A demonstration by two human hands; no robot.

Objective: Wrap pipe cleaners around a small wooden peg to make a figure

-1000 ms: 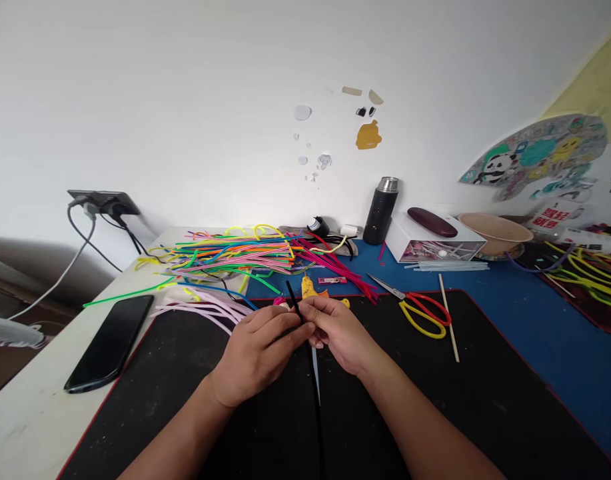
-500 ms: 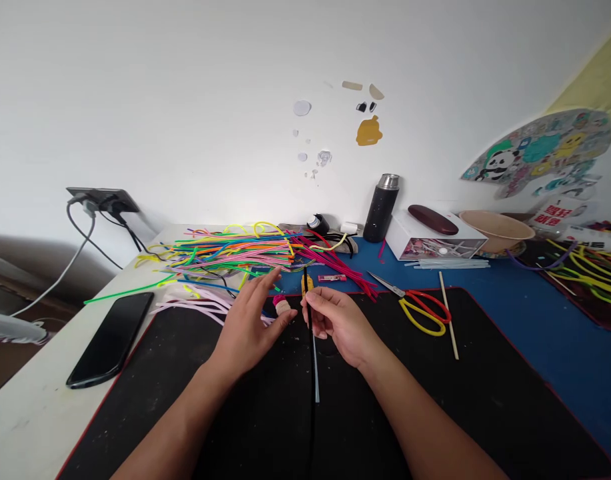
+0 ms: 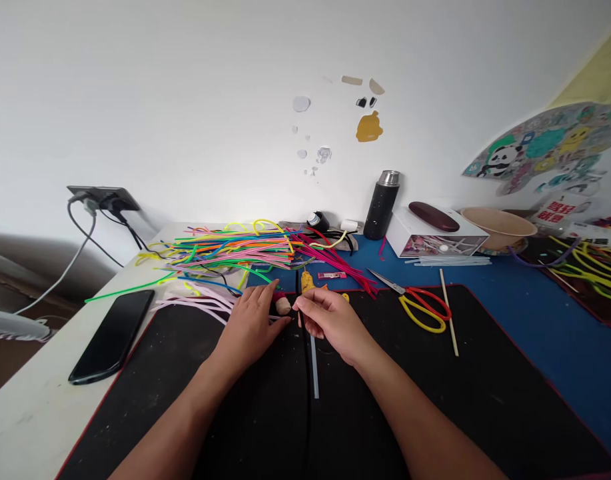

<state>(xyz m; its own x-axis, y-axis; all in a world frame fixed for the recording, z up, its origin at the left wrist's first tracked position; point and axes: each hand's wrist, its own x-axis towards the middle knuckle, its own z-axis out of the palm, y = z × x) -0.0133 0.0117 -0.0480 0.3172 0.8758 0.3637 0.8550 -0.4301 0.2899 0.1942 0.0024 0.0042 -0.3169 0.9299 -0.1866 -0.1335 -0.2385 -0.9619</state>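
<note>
Your left hand [image 3: 252,323] has dropped to the mat [image 3: 485,400], loosely open beside a small bead [image 3: 283,306]. Your right hand [image 3: 330,321] pinches the black stem [image 3: 298,283], which runs toward you. It's probably light, fuzzy and bendy, so grip near the end you're working.

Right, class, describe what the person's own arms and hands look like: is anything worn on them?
Both arms are bare as far as the picture shows: no sleeve reaches the left forearm or the right forearm. The left hand and the right hand wear no gloves, and no ring, watch or bracelet shows.
</note>
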